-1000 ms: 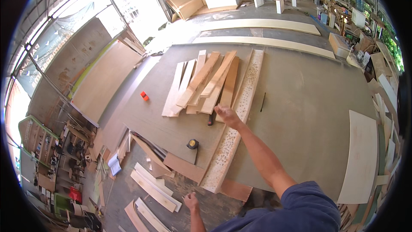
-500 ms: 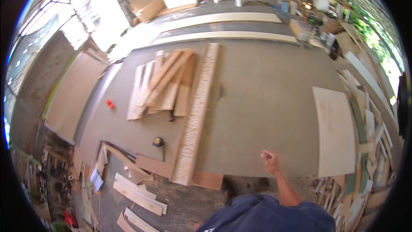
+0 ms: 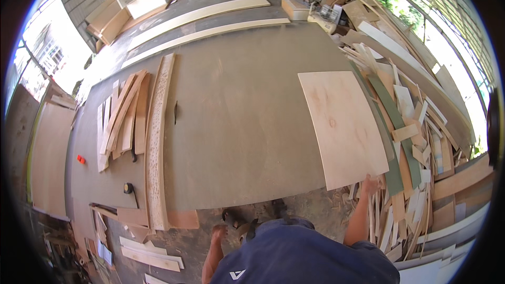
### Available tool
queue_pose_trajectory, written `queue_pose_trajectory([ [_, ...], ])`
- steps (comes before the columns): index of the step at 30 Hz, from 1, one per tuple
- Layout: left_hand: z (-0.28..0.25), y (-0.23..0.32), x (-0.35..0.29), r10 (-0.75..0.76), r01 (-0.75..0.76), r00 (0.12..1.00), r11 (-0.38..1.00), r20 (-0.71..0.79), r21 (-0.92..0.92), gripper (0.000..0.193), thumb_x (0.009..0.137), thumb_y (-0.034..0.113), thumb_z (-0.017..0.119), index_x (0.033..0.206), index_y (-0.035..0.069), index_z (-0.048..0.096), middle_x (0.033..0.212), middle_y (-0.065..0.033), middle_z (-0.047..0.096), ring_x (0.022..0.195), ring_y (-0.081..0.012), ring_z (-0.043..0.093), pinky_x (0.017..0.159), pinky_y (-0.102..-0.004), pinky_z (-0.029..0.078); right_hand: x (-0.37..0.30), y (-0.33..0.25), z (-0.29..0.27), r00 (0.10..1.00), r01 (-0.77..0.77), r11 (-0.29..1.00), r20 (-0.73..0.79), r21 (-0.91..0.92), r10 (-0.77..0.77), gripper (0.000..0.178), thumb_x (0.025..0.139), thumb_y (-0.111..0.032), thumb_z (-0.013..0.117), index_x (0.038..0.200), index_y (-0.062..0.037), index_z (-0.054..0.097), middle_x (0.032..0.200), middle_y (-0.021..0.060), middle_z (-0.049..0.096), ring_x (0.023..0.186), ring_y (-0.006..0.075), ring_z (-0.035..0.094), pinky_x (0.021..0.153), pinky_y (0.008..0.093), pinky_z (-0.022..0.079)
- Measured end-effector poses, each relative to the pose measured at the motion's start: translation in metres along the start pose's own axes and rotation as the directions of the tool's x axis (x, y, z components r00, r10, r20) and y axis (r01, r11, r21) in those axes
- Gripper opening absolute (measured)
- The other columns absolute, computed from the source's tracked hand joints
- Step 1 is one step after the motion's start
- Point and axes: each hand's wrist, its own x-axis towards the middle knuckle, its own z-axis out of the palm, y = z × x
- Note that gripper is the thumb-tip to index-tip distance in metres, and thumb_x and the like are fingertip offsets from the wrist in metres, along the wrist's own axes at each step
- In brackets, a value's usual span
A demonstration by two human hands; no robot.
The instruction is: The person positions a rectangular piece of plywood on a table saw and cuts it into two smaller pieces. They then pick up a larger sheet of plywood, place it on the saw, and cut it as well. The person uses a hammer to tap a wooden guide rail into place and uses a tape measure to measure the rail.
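Rightward from over the bare brown board (image 3: 242,121), the right hand (image 3: 370,184) has moved to the near right corner of the pale plywood panel (image 3: 343,126), though whether its fingers are open or gripping cannot be told, nor can those of the left hand (image 3: 219,231), low over the floor (image 3: 302,211). Pulled by that corner alone, the panel could twist or snag on the wood offcuts (image 3: 404,133) beside it. It lies on the board's right end, broad, thin and faintly brown-stained.
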Motion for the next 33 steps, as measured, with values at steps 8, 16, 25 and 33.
queue_pose_trajectory([
  [8,0.008,0.001,-0.05,0.151,-0.176,0.975,0.973,-0.165,-0.152,0.029,0.092,0.019,0.063,0.113,0.003,0.075,0.091,-0.0142,0.074,0.075,-0.0234,0.074,0.064,-0.0377,0.058,0.014,0.003,0.042,0.877,-0.45,0.241,0.476,0.86,-0.062,0.065,0.101,-0.052,0.051,0.146,-0.0054,0.052,0.146,0.0108,0.056,0.132,0.0273,0.054,0.11,0.0436,0.042],
  [16,-0.027,-0.062,-0.084,-0.1,0.057,0.963,0.983,-0.25,-0.174,0.029,0.094,0.019,0.065,0.115,0.001,0.074,0.096,-0.0145,0.076,0.079,-0.0246,0.076,0.069,-0.0376,0.061,0.072,0.046,0.099,0.897,-0.27,0.224,0.329,0.936,-0.295,0.058,0.104,-0.037,0.05,0.147,0.0031,0.048,0.145,0.0147,0.056,0.132,0.0321,0.054,0.114,0.0433,0.041],
  [25,-0.006,-0.118,-0.095,-0.19,0.087,0.931,0.945,-0.312,-0.316,0.029,0.095,0.019,0.064,0.113,-0.002,0.073,0.092,-0.0152,0.075,0.077,-0.0258,0.075,0.069,-0.0355,0.062,0.038,0.019,0.058,0.902,-0.364,0.243,0.405,0.899,-0.147,0.071,0.103,-0.049,0.052,0.152,0.0024,0.043,0.154,0.0161,0.049,0.141,0.0323,0.047,0.117,0.0453,0.037],
  [33,-0.064,-0.042,-0.099,-0.063,-0.298,0.502,0.924,-0.863,-0.241,0.036,0.09,0.017,0.069,0.116,-0.008,0.065,0.106,-0.0189,0.071,0.095,-0.0315,0.069,0.085,-0.043,0.054,-0.017,0.126,0.176,0.762,-0.63,0.252,0.647,0.734,0.02,0.059,0.102,-0.051,0.049,0.133,-0.0027,0.062,0.122,0.0178,0.07,0.11,0.0294,0.065,0.098,0.0436,0.049],
])
